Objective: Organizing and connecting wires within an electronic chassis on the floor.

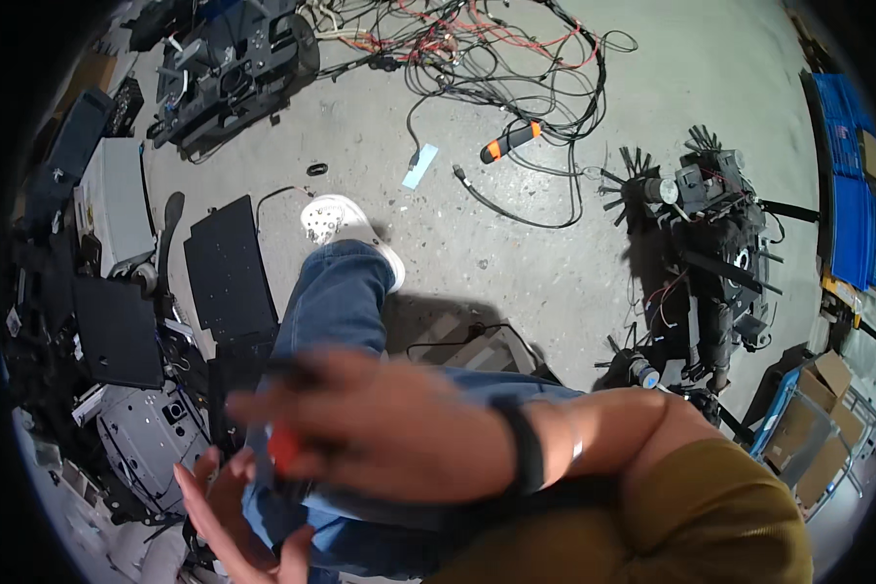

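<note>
My right hand (389,428), smeared by motion, reaches across my lap from the right, a black band round its wrist. Its fingers curl about a blurred thing with a red part (283,448) and a dark part, whose kind I cannot make out. Just below and to the left, my left hand (229,521) is held up, fingers and thumb apart, nothing visible in it. My jeans-clad leg (336,302) and a white clog (333,219) lie beyond the hands.
Machine parts and dark panels (229,268) crowd the left side. A wheeled black assembly (234,78) is at the far left. Tangled cables (516,78) and an orange-and-black tool (511,143) lie ahead. On the right are a brush-fitted machine (715,263), blue bins (847,175) and cardboard boxes (808,428).
</note>
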The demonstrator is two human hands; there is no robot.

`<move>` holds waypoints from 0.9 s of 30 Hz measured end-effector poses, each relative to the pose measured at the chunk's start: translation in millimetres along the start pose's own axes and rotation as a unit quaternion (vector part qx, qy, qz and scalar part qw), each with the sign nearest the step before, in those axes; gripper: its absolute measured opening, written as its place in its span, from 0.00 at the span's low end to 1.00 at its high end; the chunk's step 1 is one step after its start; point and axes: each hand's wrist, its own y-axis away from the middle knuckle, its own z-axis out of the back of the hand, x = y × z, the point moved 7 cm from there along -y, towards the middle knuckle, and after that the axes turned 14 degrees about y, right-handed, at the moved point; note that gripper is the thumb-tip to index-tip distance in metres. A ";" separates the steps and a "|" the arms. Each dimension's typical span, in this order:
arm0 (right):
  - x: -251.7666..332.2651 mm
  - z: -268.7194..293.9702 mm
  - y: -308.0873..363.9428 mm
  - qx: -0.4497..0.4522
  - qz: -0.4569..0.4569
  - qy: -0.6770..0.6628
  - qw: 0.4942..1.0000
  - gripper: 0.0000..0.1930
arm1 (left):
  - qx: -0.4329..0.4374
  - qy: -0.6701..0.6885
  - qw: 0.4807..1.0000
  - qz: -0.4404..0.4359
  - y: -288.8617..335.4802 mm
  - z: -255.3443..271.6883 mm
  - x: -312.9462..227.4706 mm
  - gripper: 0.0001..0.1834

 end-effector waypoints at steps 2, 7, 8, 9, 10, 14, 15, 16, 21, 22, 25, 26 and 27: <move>-45.1 36.2 -3.2 -0.079 -0.090 -0.021 0.993 0.19 | -0.054 0.029 0.996 -0.058 -2.0 12.1 4.7 0.40; -230.1 97.8 9.9 -0.246 -0.232 0.051 0.940 0.14 | -0.161 -0.042 0.986 -0.022 10.2 73.3 45.8 0.23; -282.3 107.3 31.1 -0.244 -0.286 0.190 0.907 0.14 | -0.177 -0.037 0.984 -0.007 9.2 78.3 55.7 0.22; -318.7 101.7 44.8 -0.191 -0.343 0.218 0.894 0.15 | -0.193 -0.020 0.980 0.038 8.8 83.7 65.6 0.21; -348.5 93.8 56.9 -0.136 -0.398 0.245 0.873 0.15 | -0.195 -0.030 0.980 0.032 4.8 85.3 66.2 0.21; -426.2 43.0 107.8 -0.036 -0.435 0.270 0.858 0.12 | -0.095 0.015 0.995 0.037 -7.6 80.3 73.6 0.21; -435.6 35.4 116.8 -0.032 -0.451 0.256 0.854 0.12 | -0.089 0.003 0.995 0.050 -11.3 78.1 74.7 0.21; -442.6 31.9 126.4 -0.031 -0.466 0.247 0.849 0.12 | -0.083 -0.004 0.995 0.061 -11.3 76.8 77.9 0.21; -494.1 -17.9 154.3 -0.026 -0.485 0.027 0.874 0.11 | -0.066 0.017 0.997 0.032 -16.9 73.7 80.9 0.22; -495.9 -21.9 153.4 -0.015 -0.496 0.023 0.868 0.12 | -0.016 -0.003 0.997 0.071 -12.2 75.5 99.0 0.38; -488.9 -7.2 145.0 0.005 -0.464 0.176 0.868 0.14 | 0.015 -0.019 0.997 0.072 -11.7 66.0 91.9 0.27; -494.2 1.2 149.2 0.006 -0.455 0.220 0.863 0.15 | 0.004 -0.017 1.000 0.025 -14.2 62.4 87.7 0.23; -499.1 9.8 153.7 0.001 -0.454 0.255 0.854 0.15 | 0.044 -0.035 0.998 0.018 -23.2 59.5 77.1 0.22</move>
